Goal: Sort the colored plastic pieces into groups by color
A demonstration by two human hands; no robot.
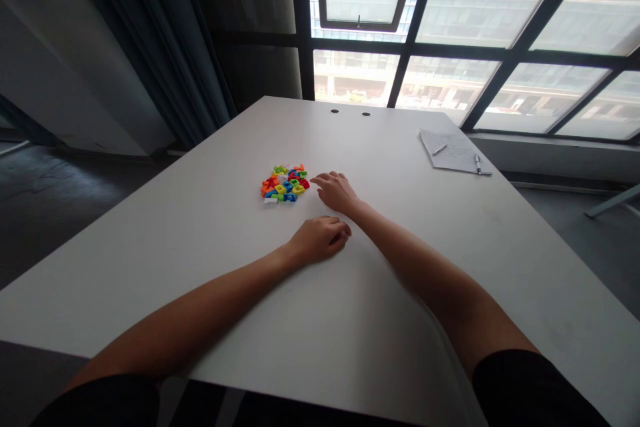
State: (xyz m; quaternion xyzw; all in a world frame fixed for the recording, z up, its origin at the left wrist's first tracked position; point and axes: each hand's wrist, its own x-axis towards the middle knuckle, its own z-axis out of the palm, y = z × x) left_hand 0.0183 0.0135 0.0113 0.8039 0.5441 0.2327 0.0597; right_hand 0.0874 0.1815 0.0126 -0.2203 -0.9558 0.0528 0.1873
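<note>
A pile of small plastic pieces [285,184] in red, orange, yellow, green, blue and white lies on the white table [240,240], left of my hands. My right hand [336,191] reaches in from the right, fingers stretched out and apart, with its fingertips just beside the pile's right edge. I see nothing held in it. Nearer to me, my left hand [323,239] rests on the table below the right one. Its fingers are curled in loosely, and whatever may be inside them is hidden.
Sheets of paper [447,147] lie at the table's right side, with a pen [439,149] and a second pen-like item [478,163] on them. Two round cable holes [350,112] sit near the far edge. Beyond are windows [360,70] and a dark blue curtain [165,47].
</note>
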